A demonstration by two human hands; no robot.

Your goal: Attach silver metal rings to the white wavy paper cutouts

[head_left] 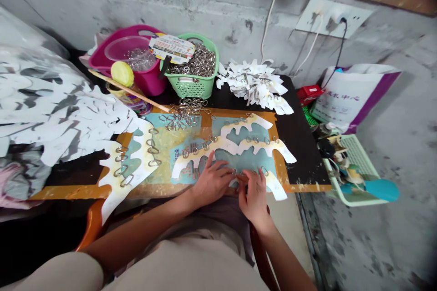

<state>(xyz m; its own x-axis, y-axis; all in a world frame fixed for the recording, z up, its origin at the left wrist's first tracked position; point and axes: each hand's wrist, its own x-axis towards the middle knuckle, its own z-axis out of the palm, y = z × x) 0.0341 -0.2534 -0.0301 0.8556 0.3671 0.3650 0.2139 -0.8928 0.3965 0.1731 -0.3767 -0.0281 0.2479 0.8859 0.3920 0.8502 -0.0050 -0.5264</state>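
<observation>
My left hand [214, 180] is low over the front of the table, its fingers stretched out and apart, fingertips close to my right hand. Thumb and fingers of my right hand [254, 192] come together in a pinch; what sits between them is too small to make out. Under and beside them lies a white cut-out strip [277, 186] with metal rings along its edge, partly hidden by my hands. Behind it rest more white strips with rings, one at centre [227, 144] and another to its right [269, 147]. Two ringed strips [116, 193] lie at the left.
A pile of loose metal rings [186, 113] lies before a green basket [193, 82] of metal parts. Beside it stand a magenta basket [102, 52], a yellow-lidded jar [122, 74] and a wooden stick [129, 91]. White cut-outs heap at left [61, 104] and back right [252, 82].
</observation>
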